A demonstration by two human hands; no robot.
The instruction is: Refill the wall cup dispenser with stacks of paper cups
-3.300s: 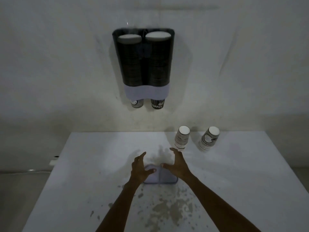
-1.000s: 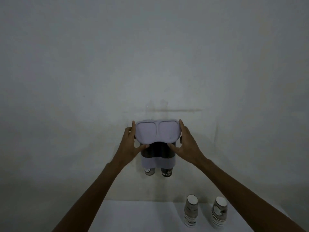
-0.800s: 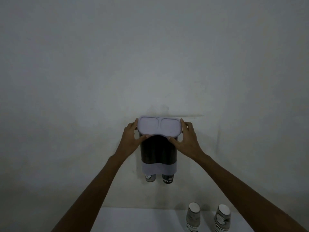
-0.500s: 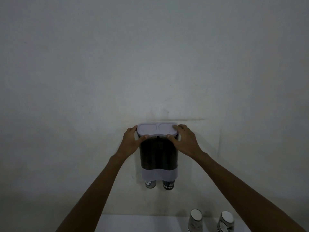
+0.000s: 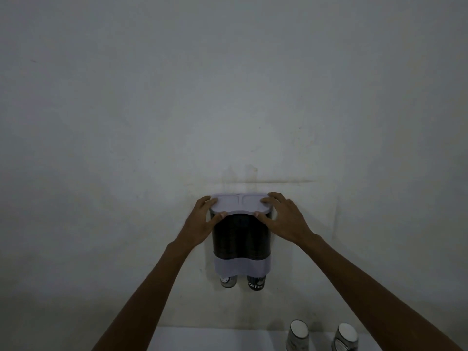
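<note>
The dark twin-tube cup dispenser (image 5: 240,239) hangs on the wall, with a pale band across its base. Its pale lilac lid (image 5: 240,204) lies flat on top. My left hand (image 5: 201,222) grips the lid's left end, thumb under the front rim. My right hand (image 5: 282,219) grips the right end, fingers resting on top. Two cup bottoms poke out below: a pale one (image 5: 228,281) and a dark one (image 5: 255,283) printed with letters. Two short stacks of paper cups (image 5: 297,334) (image 5: 345,337) stand on the table below.
A white table (image 5: 215,340) shows at the bottom edge, against the plain pale wall (image 5: 228,97). A faint horizontal crease runs along the wall just above the dispenser.
Both hands picked the lid up from the table, raised it to the dispenser, tipped it flat and lowered it onto the top. The view tilted up toward the wall.
</note>
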